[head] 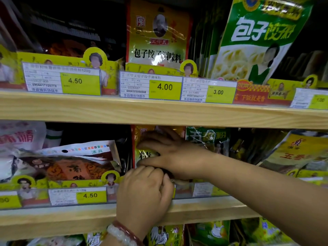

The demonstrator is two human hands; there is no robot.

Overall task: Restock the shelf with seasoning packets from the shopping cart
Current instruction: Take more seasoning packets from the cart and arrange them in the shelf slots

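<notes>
Two hands' grips hold one yellow seasoning packet [142, 153] between an orange packet [71, 167] and a green packet [207, 137].

Pale wooden shelves [159, 112] stacked with seasoning packets behind yellow price tags

The upper board carries an upright yellow packet [158, 32] and a tilted green packet [257, 38], with tags reading 4.50 [75, 80], 4.00 [164, 87] and 3.00 [218, 92] along its front edge; the lower shelf [71, 217] holds a slumped orange-brown packet [71, 167] and standing yellow-green packets [207, 137], fronted by another 4.50 tag [90, 195]
</notes>
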